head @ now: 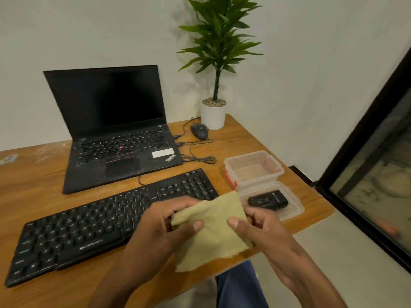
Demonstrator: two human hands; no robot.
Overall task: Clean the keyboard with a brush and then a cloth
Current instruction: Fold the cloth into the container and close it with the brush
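both hands held a yellow-green cloth (211,227) above the near right end of the black keyboard (106,221). the left hand (164,227) pinched its left edge between thumb and curled fingers; the right hand (255,227) pinched its right edge the same way. the keyboard lay slantwise on the wooden bench (33,181), in front of an open laptop (115,134). a black brush-like object (268,201), too blurred to be sure of, lay on a clear plastic lid (293,203) beside a clear container (253,167).

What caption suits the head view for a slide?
Both hands, left hand and right hand, hold a yellow cloth above the black keyboard.
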